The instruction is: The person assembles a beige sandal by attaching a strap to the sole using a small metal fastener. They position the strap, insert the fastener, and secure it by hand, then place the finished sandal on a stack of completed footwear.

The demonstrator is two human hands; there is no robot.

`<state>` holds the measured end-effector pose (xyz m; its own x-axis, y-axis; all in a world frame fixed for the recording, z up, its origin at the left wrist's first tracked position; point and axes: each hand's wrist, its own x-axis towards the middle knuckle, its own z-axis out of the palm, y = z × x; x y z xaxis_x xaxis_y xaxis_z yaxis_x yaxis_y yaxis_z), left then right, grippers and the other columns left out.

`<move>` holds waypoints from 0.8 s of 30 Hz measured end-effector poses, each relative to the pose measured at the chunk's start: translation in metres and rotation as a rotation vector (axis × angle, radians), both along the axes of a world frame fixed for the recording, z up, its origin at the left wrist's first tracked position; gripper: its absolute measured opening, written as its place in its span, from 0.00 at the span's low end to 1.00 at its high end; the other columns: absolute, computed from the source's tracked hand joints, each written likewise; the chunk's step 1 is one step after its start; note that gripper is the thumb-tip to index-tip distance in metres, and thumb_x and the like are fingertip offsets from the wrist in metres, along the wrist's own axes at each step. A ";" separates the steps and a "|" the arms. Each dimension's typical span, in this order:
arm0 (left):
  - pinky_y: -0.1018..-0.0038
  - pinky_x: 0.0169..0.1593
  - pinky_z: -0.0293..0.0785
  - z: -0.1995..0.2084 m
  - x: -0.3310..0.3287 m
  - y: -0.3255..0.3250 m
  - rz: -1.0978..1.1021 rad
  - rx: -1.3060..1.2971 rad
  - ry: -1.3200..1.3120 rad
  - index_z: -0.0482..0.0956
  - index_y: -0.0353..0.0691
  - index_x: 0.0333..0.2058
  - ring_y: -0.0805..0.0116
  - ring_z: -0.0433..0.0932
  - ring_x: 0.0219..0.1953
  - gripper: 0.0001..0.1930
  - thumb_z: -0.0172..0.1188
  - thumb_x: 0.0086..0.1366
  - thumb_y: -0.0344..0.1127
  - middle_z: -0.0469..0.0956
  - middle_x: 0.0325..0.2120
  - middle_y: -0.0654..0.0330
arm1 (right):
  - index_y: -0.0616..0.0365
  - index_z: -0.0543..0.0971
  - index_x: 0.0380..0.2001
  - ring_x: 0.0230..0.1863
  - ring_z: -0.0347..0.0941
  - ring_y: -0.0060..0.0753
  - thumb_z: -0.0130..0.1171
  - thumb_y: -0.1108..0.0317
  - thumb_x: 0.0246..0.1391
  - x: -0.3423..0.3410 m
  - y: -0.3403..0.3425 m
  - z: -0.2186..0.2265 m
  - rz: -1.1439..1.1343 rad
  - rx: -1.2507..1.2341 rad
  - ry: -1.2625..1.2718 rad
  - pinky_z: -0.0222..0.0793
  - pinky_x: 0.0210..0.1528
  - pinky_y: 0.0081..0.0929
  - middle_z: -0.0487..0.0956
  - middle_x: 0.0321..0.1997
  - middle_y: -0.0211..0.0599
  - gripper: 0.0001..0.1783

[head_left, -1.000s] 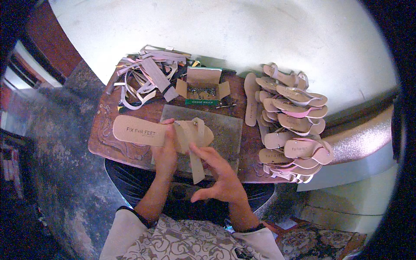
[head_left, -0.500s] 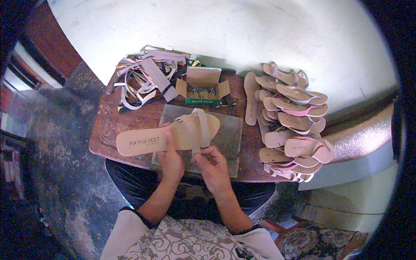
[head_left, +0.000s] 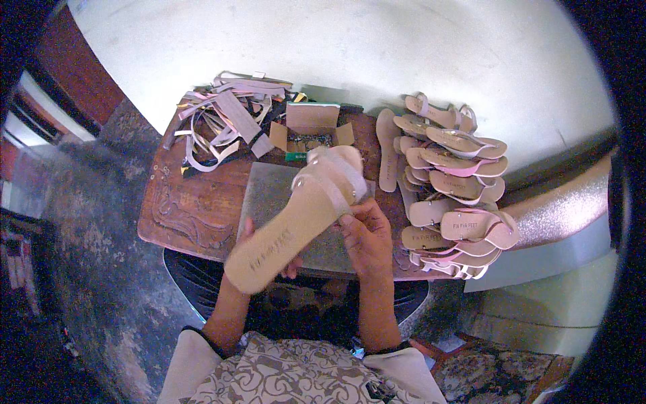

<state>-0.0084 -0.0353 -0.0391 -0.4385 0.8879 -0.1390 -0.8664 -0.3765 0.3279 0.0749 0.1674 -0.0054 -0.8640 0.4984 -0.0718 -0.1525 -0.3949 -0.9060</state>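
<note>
Two bare forearms (head_left: 378,299) extend upward from below a sandal (head_left: 286,222); the right hand (head_left: 369,236) grips its right edge, thumb uppermost; the left hand (head_left: 291,268), mostly hidden behind its heel end, shows only in part

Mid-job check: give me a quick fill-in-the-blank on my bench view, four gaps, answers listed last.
1. The hand at the strapped end of the held sandal is the person's ____ one.
2. The heap of straps lies to the ____ of the open box.
3. The open box's outer front is coloured ____.
4. The pile of sandals is toward the table's ____ side.

Missing words: right; left; green; right.
</note>
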 end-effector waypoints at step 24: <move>0.81 0.31 0.70 0.024 0.014 0.031 0.351 -0.833 0.841 0.76 0.33 0.37 0.80 0.74 0.29 0.10 0.54 0.63 0.34 0.78 0.28 0.63 | 0.57 0.75 0.32 0.34 0.69 0.27 0.68 0.75 0.34 0.002 -0.014 0.021 -0.151 1.072 -0.200 0.67 0.36 0.23 0.71 0.32 0.33 0.17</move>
<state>0.0055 -0.0042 -0.0151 -0.8615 0.4801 -0.1650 -0.1641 0.0443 0.9855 0.0766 0.1530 0.0156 -0.8100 0.4852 0.3294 0.0548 0.6218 -0.7813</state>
